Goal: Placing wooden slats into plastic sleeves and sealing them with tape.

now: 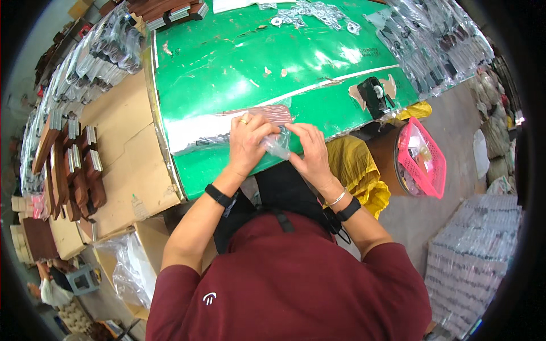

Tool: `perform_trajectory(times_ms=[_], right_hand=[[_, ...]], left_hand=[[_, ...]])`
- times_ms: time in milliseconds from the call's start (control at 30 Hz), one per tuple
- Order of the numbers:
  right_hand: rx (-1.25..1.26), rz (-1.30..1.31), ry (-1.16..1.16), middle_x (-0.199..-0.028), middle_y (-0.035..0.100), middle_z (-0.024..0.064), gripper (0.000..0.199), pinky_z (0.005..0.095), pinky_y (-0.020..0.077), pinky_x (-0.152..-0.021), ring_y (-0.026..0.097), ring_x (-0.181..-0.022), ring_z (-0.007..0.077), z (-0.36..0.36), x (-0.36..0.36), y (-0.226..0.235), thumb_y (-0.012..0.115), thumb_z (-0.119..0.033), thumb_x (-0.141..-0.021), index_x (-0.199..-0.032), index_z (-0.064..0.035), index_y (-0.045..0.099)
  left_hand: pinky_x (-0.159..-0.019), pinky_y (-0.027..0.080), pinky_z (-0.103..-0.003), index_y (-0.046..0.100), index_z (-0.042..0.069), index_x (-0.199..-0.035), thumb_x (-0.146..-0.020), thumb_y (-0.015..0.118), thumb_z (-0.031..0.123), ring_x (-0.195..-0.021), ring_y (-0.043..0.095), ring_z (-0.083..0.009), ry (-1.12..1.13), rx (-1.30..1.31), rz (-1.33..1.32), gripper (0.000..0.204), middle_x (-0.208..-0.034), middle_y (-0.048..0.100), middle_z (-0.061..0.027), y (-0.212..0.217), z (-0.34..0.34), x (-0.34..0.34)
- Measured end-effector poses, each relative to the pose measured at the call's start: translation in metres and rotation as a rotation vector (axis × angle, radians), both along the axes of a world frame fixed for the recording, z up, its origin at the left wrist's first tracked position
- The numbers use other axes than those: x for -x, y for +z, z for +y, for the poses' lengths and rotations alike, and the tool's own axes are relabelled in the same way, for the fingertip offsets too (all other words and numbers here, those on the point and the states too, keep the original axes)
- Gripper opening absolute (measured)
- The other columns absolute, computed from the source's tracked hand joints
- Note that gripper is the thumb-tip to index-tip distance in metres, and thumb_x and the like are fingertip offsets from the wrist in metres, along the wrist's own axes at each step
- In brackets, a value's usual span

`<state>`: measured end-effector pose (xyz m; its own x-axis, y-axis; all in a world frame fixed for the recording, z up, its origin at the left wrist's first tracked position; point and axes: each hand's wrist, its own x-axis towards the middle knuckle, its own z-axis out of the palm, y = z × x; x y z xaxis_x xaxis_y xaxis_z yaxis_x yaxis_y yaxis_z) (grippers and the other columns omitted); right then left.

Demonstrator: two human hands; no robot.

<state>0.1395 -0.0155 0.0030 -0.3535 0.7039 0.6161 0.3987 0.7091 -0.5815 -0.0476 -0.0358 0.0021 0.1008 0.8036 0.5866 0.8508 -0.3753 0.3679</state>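
Note:
On the near edge of the green-covered table (pixel 239 74) lies a long flat piece (pixel 278 113) in clear plastic, with a brown striped end. My left hand (pixel 248 142) is closed over its near side, its curled fingers gripping a crumpled clear plastic bag (pixel 277 145). From the right, my right hand (pixel 311 152) holds the same film at its edge, thumb and fingertips bent around it. Next to my left hand, a silvery wrapped part (pixel 196 132) runs leftward along the table. What is inside the film between my hands cannot be made out.
A black tape-dispenser-like object (pixel 373 98) stands at the table's right. Wrapped pieces (pixel 432 42) lie at the far right, metal rings (pixel 315 12) at the back. Brown wooden pieces with metal ends (pixel 74 165) rest on cardboard at left. A pink basket (pixel 422 156) stands right of yellow cloth (pixel 355 173).

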Motion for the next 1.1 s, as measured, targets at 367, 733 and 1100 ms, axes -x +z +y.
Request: perform_trajectory(times_ms=[367,733,1100], right_hand=[[-0.033,0.001,-0.014,-0.092,0.058,0.0109,0.031,0.0411,0.0491,-0.069,0.061,-0.084,0.0320,0.033,0.016,-0.035,0.064,0.007,-0.071,-0.098,-0.0084,0.066],[-0.057,-0.039,-0.040,-0.083,0.059,0.0066,0.017,0.0392,0.0470,-0.072,0.061,-0.084,0.0285,0.042,0.019,-0.025,0.070,-0.005,-0.072,-0.088,-0.0112,0.068],[0.119,0.039,0.204,-0.097,0.068,0.0066,0.014,0.0380,0.0434,-0.088,0.060,-0.097,0.0280,0.028,-0.012,-0.013,0.070,-0.008,-0.076,-0.090,-0.0083,0.071]], left_hand=[[-0.080,0.038,-0.038,0.072,0.014,-0.098,-0.074,0.063,0.007,-0.095,0.058,-0.0250,-0.187,0.152,-0.032,0.026,-0.098,0.065,-0.0018,-0.001,-0.007,0.005],[-0.082,0.041,-0.038,0.071,0.017,-0.106,-0.072,0.071,0.009,-0.094,0.060,-0.0233,-0.222,0.162,-0.077,0.035,-0.099,0.063,-0.0012,-0.008,-0.006,0.004],[-0.087,0.044,-0.038,0.071,0.013,-0.104,-0.074,0.082,0.029,-0.094,0.062,-0.0220,-0.214,0.405,0.070,0.036,-0.095,0.066,-0.0032,0.043,-0.007,0.061]])
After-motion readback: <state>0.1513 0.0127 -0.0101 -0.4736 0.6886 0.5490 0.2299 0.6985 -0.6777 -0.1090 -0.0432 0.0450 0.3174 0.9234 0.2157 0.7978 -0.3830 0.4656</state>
